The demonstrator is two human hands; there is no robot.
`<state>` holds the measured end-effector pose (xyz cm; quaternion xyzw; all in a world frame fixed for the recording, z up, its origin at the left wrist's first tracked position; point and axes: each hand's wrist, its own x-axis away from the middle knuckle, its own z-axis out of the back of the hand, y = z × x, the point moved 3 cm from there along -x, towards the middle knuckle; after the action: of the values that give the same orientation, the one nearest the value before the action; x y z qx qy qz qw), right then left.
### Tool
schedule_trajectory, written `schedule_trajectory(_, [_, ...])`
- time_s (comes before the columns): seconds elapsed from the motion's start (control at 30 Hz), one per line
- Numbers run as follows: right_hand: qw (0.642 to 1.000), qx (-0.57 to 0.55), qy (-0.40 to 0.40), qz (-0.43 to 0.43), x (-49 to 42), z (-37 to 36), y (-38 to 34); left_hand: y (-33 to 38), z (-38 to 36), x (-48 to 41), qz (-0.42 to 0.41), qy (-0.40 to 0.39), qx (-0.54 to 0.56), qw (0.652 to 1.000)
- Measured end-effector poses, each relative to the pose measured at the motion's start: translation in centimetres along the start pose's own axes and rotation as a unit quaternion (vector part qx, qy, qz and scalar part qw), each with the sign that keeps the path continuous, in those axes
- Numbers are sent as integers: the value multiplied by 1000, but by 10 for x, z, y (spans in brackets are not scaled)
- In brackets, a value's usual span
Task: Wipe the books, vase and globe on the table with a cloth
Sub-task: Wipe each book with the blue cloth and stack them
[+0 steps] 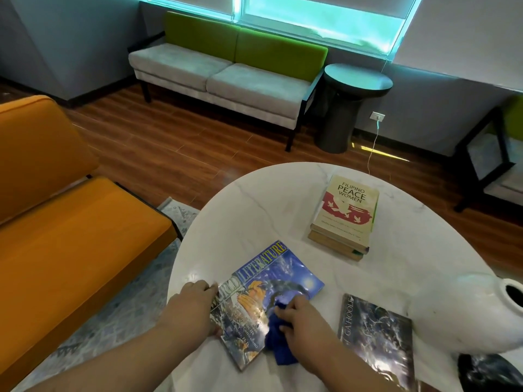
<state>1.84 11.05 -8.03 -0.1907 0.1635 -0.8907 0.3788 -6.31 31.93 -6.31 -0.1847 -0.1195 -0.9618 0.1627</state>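
Mid-wipe on the World Literature book (271, 281) by the worktop's (254, 210) near-left edge: left hand (195, 304) gripping its left edge, right hand (300, 326) clutching the blue cloth (278, 335) on the cover. Next, probably: sweeping toward the far corner.

Place: a lounge or waiting area.
Seating: grey bench sofa (226, 77) with green back under the window (311, 15); orange sofa (56, 207) at left; another green-backed seat (510, 120) at the right edge.
Tables: round white marble surface (254, 216) carrying books (345, 213); dark round side table (353, 80) beside the bench sofa.
Floor: wood-look planks (169, 142), a patterned rug (135, 306).
Wall: socket (378, 116) with a cable plugged in.
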Motion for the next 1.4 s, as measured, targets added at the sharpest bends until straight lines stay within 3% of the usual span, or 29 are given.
schedule_trajectory(0.07, [999, 5, -37, 20, 3, -4, -5, -1, -1, 0, 1, -1, 1, 1000])
schedule_trajectory(0.17, [999, -6, 4, -48, 0, 4, 8, -1, -2, 0, 5, -3, 9, 1000])
schedule_trajectory(0.27, [1000, -2, -8, 10, 6, 0, -15, -1, -3, -1, 9, -5, 9, 1000])
schedule_trajectory(0.33, [996, -24, -66, 54, 8, -4, -31, -1, -2, -2, 8, -2, 8, 1000])
schedule_trajectory(0.5, [999, 25, -40, 26, -2, 2, -20, 0, -1, -1, 10, -3, 6, 1000])
schedule_trajectory(0.63, [996, -22, -84, 24, -3, -3, -26, -1, -2, -1, 14, -3, -3, 1000])
schedule_trajectory(0.77, [997, 49, -41, 47, -4, 5, -33, 1, 0, -2, 10, 2, -8, 1000])
schedule_trajectory(0.9, [994, 13, -89, 55, -10, -2, -32, 1, 0, -1, 7, 4, -15, 1000])
schedule_trajectory(1.0, [997, 18, -55, 42, -12, -4, -30, 1, 1, -1, 3, 5, -17, 1000])
schedule_trajectory(1.13, [991, 27, -87, 103, -7, -20, -40, -1, -1, -1, -2, 0, -8, 1000])
schedule_trajectory(1.27, [996, 11, -47, 69, -8, -7, -33, -1, -1, -1, -6, 2, -3, 1000])
schedule_trajectory(1.4, [986, 21, -102, 126, 1, -24, -48, -2, -2, -2, -5, 3, -4, 1000])
